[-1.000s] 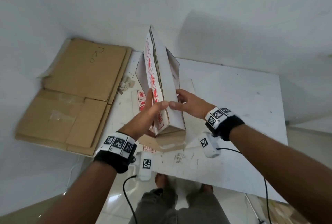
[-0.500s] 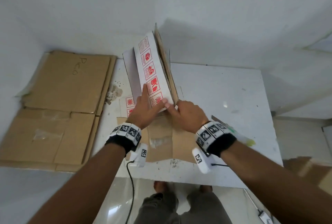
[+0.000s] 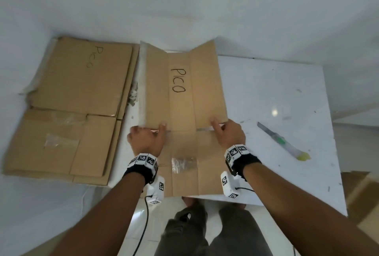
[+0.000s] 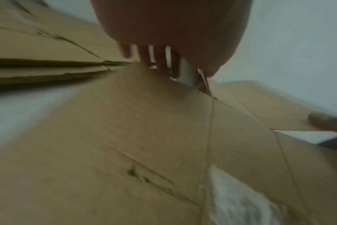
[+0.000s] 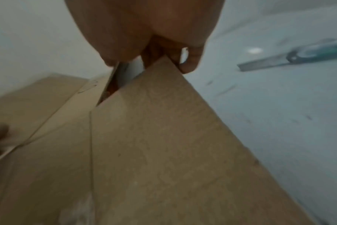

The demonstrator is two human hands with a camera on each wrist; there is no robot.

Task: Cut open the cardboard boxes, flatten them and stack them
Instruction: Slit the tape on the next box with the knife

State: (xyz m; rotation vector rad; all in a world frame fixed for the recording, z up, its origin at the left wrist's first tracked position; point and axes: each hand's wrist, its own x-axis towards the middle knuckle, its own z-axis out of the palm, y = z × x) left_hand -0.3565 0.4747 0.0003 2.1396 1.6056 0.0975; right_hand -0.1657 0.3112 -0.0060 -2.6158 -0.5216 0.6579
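Note:
An opened brown cardboard box (image 3: 207, 83) marked "PICO" lies spread on the white table (image 3: 276, 95), inner side up, its far panels a little raised. My left hand (image 3: 146, 138) grips its left edge at the cross fold, thumb on top and fingers under the far panel. My right hand (image 3: 229, 134) grips the right edge at the same fold. In the left wrist view the fingers (image 4: 162, 60) curl behind the cardboard (image 4: 125, 137). The right wrist view shows fingers (image 5: 190, 64) wrapped round the panel's corner (image 5: 164, 137).
A stack of flattened brown cardboard (image 3: 71, 101) lies left of the table, seen edge-on in the left wrist view (image 4: 38, 67). A utility knife (image 3: 283, 142) with a bared blade lies on the table to the right (image 5: 298, 56). More cardboard (image 3: 361, 190) sits on the floor, lower right.
The box stood upright and folded, white printed side showing. It has been spread open and laid down brown side up, and my hands have moved apart to its two side edges.

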